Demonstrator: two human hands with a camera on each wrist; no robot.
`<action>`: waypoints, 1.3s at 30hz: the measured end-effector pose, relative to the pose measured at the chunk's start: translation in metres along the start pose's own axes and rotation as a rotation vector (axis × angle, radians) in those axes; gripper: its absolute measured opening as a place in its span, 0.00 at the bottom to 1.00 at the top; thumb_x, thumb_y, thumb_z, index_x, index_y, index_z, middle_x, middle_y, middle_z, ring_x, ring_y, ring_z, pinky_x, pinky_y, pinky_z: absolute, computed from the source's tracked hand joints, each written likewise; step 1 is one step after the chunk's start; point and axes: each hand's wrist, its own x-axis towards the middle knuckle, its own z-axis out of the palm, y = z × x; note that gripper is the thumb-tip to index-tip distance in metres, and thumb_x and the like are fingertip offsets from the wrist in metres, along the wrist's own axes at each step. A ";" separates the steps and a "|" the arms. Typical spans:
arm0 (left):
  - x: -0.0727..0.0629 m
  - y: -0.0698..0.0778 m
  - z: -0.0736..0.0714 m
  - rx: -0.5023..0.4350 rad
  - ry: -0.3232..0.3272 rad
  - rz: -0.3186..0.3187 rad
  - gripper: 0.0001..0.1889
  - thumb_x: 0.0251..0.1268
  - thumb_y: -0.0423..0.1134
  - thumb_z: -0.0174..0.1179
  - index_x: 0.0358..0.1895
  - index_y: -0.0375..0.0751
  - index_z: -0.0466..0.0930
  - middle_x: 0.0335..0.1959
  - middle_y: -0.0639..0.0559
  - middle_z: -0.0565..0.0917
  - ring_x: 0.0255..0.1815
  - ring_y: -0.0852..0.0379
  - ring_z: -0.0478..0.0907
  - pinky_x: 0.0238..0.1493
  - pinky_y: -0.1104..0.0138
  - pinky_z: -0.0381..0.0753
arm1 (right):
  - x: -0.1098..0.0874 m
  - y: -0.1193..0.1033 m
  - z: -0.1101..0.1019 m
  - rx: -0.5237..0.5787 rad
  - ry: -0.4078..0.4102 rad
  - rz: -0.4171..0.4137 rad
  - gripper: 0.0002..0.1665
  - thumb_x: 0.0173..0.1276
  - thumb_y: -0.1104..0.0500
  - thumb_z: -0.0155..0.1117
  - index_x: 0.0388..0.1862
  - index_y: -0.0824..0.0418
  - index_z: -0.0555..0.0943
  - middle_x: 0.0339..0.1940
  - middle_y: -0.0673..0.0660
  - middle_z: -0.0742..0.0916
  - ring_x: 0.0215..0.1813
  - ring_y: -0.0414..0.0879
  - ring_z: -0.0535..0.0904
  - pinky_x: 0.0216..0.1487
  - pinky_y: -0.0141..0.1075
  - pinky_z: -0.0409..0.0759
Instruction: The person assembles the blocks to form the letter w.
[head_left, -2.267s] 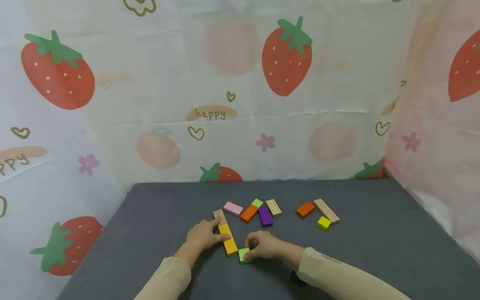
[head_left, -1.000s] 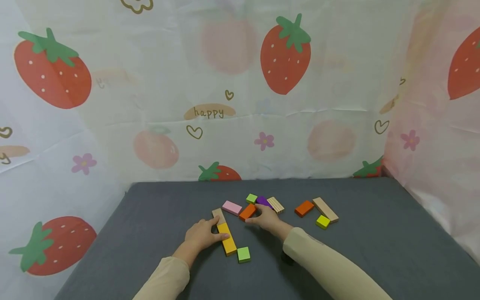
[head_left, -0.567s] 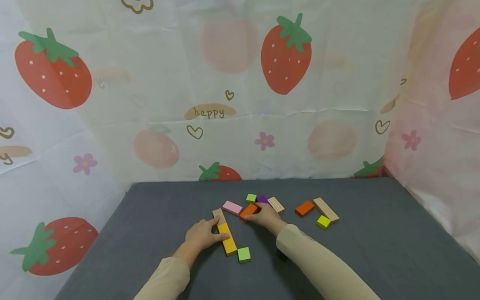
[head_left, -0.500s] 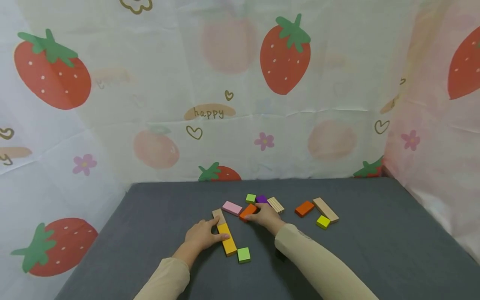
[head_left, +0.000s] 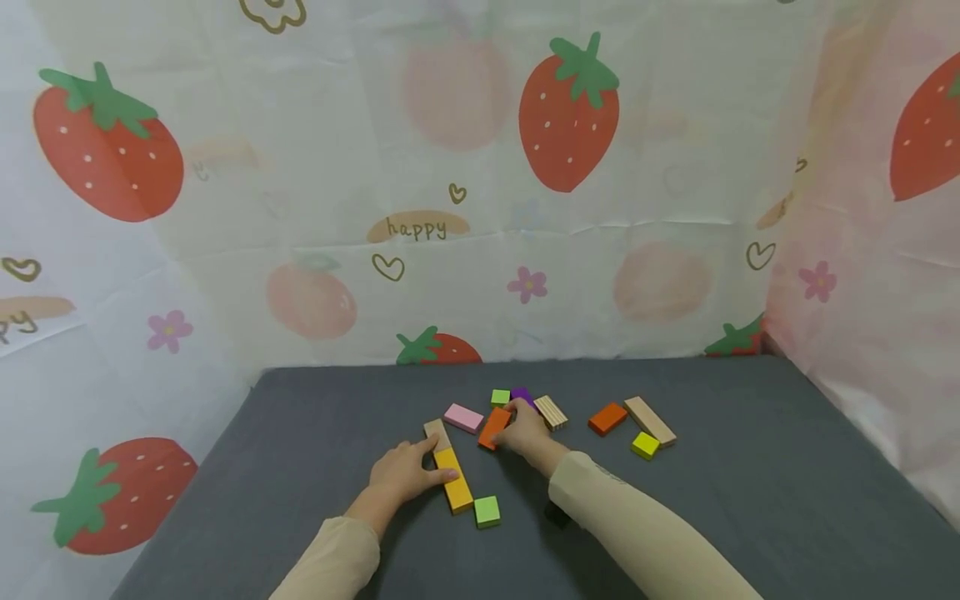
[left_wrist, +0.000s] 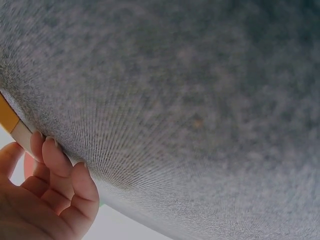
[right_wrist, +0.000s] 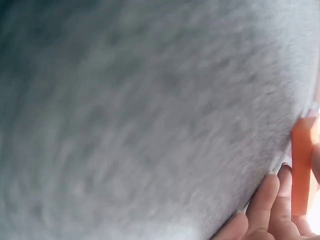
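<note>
In the head view, a plain wooden block (head_left: 437, 432) and a yellow block (head_left: 454, 483) lie end to end in a slanting row. My left hand (head_left: 402, 472) holds this row, index finger on the wooden block and thumb at the yellow one. The left wrist view shows curled fingers (left_wrist: 57, 157) by the wooden block's edge. My right hand (head_left: 527, 435) pinches an orange block (head_left: 492, 428) between thumb and fingers; the right wrist view shows this orange block (right_wrist: 301, 165) upright at the image edge. A light green block (head_left: 487, 512) sits beside the yellow block's near end.
Around the right hand lie a pink block (head_left: 463, 417), a small green block (head_left: 500, 397), a partly hidden purple block (head_left: 522, 396) and a ridged wooden block (head_left: 551, 412). Farther right are another orange block (head_left: 607, 418), a long wooden block (head_left: 651, 420) and a small yellow block (head_left: 645, 445).
My right hand has let go of the near light green block and moved back to the orange block, which has turned slightly. The purple and small green blocks have shifted. My left hand stays put.
</note>
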 end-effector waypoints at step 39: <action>-0.001 -0.001 0.000 -0.024 0.005 0.001 0.41 0.56 0.62 0.66 0.70 0.44 0.69 0.62 0.31 0.73 0.63 0.34 0.70 0.57 0.42 0.70 | -0.036 0.025 -0.036 -0.070 -0.280 -0.038 0.28 0.57 0.67 0.73 0.57 0.69 0.76 0.40 0.59 0.80 0.36 0.49 0.72 0.39 0.39 0.73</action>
